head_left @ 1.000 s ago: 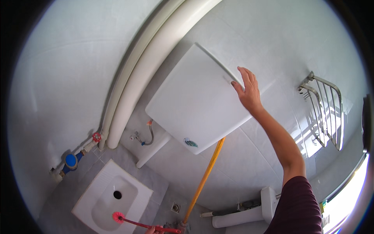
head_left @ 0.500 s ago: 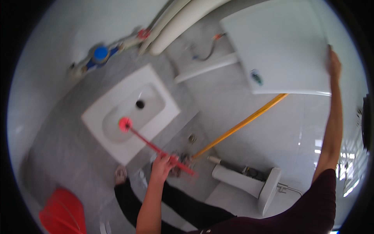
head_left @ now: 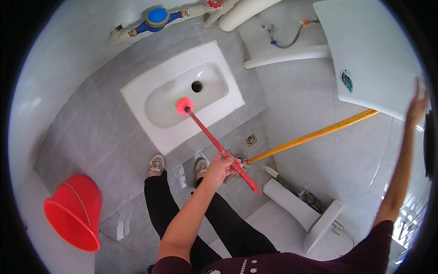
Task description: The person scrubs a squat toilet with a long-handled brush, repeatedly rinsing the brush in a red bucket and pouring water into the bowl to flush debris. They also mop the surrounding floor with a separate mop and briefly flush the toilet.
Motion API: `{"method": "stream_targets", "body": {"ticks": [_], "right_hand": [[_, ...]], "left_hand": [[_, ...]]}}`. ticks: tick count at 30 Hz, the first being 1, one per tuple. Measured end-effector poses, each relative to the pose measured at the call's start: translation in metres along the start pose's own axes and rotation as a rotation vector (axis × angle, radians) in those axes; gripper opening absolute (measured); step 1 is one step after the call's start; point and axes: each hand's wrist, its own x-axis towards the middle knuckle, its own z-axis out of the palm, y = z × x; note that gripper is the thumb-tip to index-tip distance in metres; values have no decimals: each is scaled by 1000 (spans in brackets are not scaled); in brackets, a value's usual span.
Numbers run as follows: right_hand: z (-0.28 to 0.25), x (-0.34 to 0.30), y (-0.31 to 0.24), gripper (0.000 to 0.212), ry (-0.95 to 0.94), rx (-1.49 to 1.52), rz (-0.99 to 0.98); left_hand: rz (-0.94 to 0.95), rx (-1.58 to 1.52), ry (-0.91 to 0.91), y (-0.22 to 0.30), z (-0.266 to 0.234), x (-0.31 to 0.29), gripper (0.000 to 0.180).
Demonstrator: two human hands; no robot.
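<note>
My left hand (head_left: pixel 220 169) is wrapped round the red handle of a toilet brush (head_left: pixel 207 132). The round pink bristle head points away from me and hangs over the white squat toilet (head_left: pixel 137 89), left of its dark drain hole; whether it touches the bowl I cannot tell. At the far right, my right hand (head_left: pixel 417 106) rests beside the edge of a white cistern (head_left: pixel 374 55) on the wall, fingers stretched out and nothing visible in them. Behind my left hand, the grey head of a yellow-handled mop (head_left: pixel 315 135) is partly hidden.
A red bucket (head_left: pixel 75 210) stands at the left. A white washbasin (head_left: pixel 292 205) is at the lower right. Beyond the toilet, a blue water meter (head_left: pixel 158 16) and thick pale pipes (head_left: pixel 244 13) run along the wall. A floor drain (head_left: pixel 251 139) lies near the mop.
The whole view has shifted, so the toilet and cistern appear higher and further right, and the bucket shows fully. My left hand keeps its hold on the brush; my right stays by the cistern.
</note>
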Motion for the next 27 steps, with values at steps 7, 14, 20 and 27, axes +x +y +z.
{"method": "stream_targets", "body": {"ticks": [7,14,20,27], "right_hand": [[25,-255,-516,44,-1394,1225,-187],[14,-249,-609,27,-1669,1847,1500],[55,-253,-594,26,-1628,1722,1374],[61,-255,-564,28,-1591,1497,1267]], "left_hand": [[7,177,71,-24,-5,-14,22],[145,534,246,-50,-39,-2,37],[219,573,365,-43,-41,-4,39],[252,598,363,-24,-34,-9,40]]}}
